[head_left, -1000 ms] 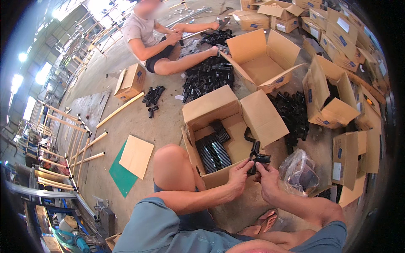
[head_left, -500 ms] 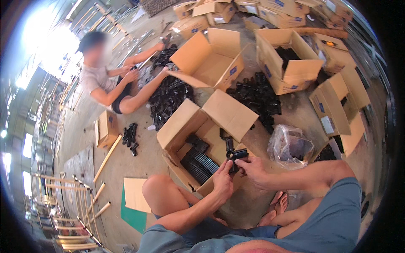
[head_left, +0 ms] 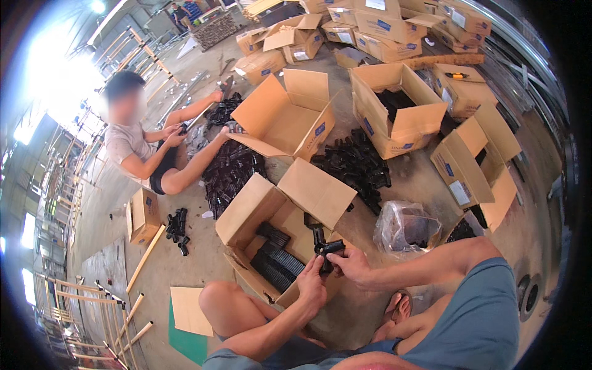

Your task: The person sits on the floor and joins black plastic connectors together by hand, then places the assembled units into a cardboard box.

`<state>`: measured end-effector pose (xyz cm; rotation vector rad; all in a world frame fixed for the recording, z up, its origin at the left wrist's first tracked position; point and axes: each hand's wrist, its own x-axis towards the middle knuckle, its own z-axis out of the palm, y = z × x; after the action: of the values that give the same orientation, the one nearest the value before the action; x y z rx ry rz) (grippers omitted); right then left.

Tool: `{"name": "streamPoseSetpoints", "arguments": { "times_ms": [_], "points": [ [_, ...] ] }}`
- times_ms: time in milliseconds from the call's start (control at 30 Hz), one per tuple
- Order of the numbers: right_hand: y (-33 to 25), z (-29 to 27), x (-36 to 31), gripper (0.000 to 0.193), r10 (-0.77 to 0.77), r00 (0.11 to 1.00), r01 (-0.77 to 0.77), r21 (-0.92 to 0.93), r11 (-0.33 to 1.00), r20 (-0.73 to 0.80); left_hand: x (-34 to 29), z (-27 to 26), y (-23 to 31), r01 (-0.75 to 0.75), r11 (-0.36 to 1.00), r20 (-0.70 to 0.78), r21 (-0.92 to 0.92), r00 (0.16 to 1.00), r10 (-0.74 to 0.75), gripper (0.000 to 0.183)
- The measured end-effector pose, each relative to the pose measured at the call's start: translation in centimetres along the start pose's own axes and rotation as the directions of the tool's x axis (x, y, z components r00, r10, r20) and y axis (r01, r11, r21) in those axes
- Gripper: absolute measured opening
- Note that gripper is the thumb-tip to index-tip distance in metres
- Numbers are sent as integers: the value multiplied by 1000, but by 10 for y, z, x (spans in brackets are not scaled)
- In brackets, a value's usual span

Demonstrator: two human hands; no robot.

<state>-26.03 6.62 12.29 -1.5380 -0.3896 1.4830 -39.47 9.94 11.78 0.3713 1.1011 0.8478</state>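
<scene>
In front of my bent legs, my left hand (head_left: 312, 287) and my right hand (head_left: 351, 266) both grip a black pipe-joint fitting (head_left: 328, 248). My fingers are closed around its lower part, and its branches stick up and to the right over the near edge of an open cardboard box (head_left: 245, 213). Inside that box, rows of black ribbed-looking parts (head_left: 277, 266) lie stacked along the left side. Where the fitting's upper end overlaps the box, I cannot tell whether one piece or several joined pieces are in my hands.
A co-worker (head_left: 132, 145) sits at the far left, handling a small black piece. Heaps of black fittings (head_left: 234, 176) lie between us and beyond my box. Open cartons (head_left: 290, 117) stand around, a clear plastic bag (head_left: 407, 225) at right, a wooden strip (head_left: 145, 259) at left.
My view has shifted, so the whole scene sits lower and further left. Both hands stay on the fitting with little visible change. The co-worker's head has lifted slightly.
</scene>
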Motion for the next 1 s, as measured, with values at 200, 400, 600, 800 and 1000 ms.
{"name": "streamPoseSetpoints", "arguments": {
  "times_ms": [200, 400, 600, 800, 1000],
  "points": [
    [-6, 2, -4, 28, -5, 1000, 5, -30, 1000, -1, -6, 5, 8, 20, 1000, -10, 0, 1000, -20, 29],
    [5, -5, 2, 25, 34, 998, -41, 137, 990, 50, -5, 4, 3, 13, 1000, -23, 25, 1000, -12, 29],
    [-1, 0, -2, 23, 106, 993, -107, 12, 994, 50, -5, -6, 2, 5, 999, -45, 40, 999, -3, 29],
    [5, -5, 2, 22, 68, 991, -70, 16, 997, 116, -1, -5, 0, -4, 999, -59, 48, 998, 7, 28],
    [-1, 8, -2, 26, 152, 985, -153, -2, 988, 86, -2, -12, 3, -31, 999, -32, 43, 999, 32, 28]
  ]
}}
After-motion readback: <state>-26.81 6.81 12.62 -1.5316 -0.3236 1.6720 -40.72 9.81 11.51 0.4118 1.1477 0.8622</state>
